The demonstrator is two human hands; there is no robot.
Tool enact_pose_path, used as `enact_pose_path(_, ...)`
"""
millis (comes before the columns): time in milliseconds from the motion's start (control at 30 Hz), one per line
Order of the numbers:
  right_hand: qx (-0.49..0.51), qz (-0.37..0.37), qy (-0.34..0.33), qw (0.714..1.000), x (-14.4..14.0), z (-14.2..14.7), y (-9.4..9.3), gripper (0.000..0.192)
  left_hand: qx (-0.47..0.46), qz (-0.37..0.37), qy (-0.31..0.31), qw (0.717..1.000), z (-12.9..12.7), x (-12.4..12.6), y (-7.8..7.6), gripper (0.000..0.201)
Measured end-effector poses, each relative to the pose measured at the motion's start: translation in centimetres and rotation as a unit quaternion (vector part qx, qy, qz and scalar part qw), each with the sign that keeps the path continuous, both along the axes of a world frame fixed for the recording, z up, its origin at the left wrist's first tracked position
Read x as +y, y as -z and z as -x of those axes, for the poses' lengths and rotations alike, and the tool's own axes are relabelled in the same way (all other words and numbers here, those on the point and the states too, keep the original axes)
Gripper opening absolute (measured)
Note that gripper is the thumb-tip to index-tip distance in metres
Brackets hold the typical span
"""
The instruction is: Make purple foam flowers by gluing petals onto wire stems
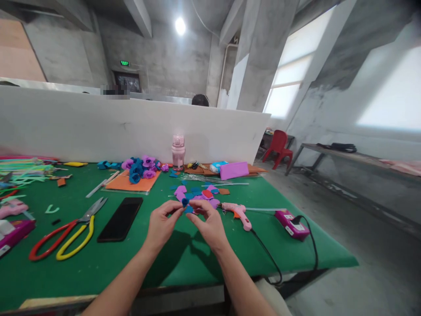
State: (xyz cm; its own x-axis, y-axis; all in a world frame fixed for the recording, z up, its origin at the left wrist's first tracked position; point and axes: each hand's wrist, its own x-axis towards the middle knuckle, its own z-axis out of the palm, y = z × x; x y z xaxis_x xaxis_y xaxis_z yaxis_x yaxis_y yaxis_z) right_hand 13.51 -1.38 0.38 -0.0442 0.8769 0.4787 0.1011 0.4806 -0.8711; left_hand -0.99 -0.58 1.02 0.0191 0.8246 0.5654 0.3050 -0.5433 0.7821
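Beyond hands, foam petals (201, 195); glue gun (239, 213) right; left hand (163, 224), right hand (209, 223) pinch blue foam piece (186, 203) above green surface (184, 259).

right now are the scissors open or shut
Shut. The scissors lie flat on the green table, blades together in a single point, red and yellow handles side by side, left of the phone.

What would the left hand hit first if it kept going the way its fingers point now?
The left hand points up and right, so it would likely meet the blue foam piece at its fingertips, then the right hand; depth is unclear.
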Motion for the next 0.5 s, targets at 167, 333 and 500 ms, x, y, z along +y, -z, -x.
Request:
enact_pose_path(167, -0.056, -0.084, 0.058, 0.993, -0.53, 0.23, -0.71, 0.016, 0.022, -0.073, 0.021, 0.997, -0.09, -0.20, 0.21, 0.011)
enact_pose_path(333, -0.046, -0.088, 0.073, 0.992, -0.53, 0.18, -0.53, 0.011, 0.029, -0.067, 0.036, 0.997, -0.38, -0.37, 0.02, 0.013)
enact_pose_path(500, -0.039, -0.075, 0.077, 0.993, -0.52, 0.00, -0.58, 0.007, 0.016, -0.020, 0.043, 0.999, -0.63, -0.60, -0.24, 0.013)
